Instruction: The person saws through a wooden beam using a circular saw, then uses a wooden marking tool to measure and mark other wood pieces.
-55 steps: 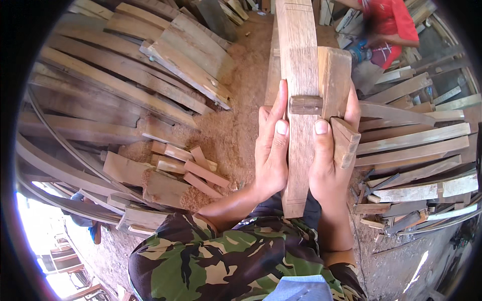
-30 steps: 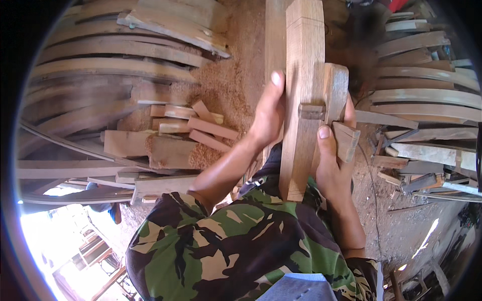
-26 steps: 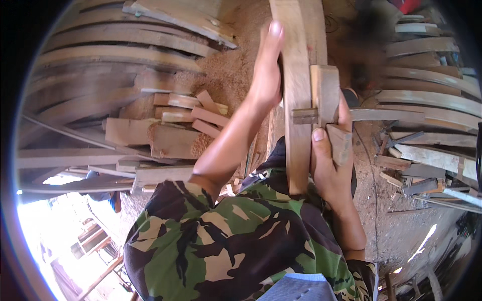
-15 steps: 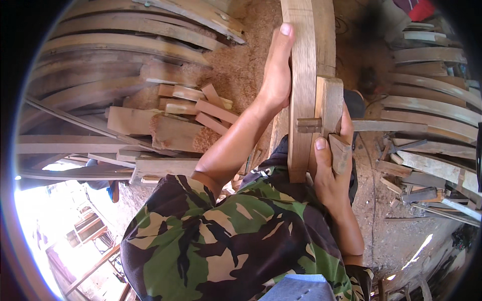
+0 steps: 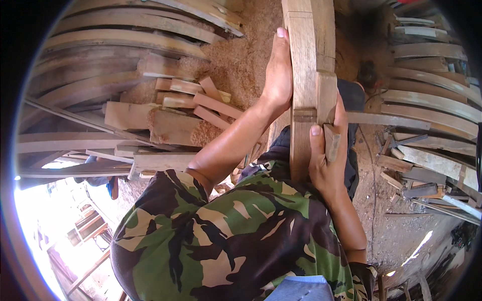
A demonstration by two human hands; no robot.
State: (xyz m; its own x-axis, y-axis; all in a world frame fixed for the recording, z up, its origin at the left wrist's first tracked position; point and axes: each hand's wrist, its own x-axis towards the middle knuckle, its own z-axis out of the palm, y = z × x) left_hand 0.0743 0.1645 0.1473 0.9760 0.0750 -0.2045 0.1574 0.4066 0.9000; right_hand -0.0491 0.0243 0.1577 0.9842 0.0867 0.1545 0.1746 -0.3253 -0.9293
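A long, pale wooden beam [image 5: 302, 65] runs away from my lap. My left hand [image 5: 279, 75] lies along its left side, thumb stretched up the edge; the other fingers are hidden behind the wood. My right hand [image 5: 329, 160] is closed around what looks like a wooden hand plane [image 5: 326, 95], a narrow block resting against the beam's right side. A short crosspiece [image 5: 305, 115] at the block lies across the beam, and a small slanted wooden piece [image 5: 332, 143] sticks up between my right thumb and fingers. The block's underside is hidden.
Curved timbers [image 5: 130, 42] lie stacked at the left, with more curved timbers [image 5: 432, 103] at the right. Short offcuts [image 5: 216, 103] are piled left of my forearm. Scrap wood [image 5: 422, 185] and a thin cable [image 5: 374, 185] lie right of me. Sawdust [image 5: 241, 60] covers the ground ahead.
My right hand has shifted slightly forward and left along the beam with the hand plane. The left hand stays against the beam's side, nearly unmoved.
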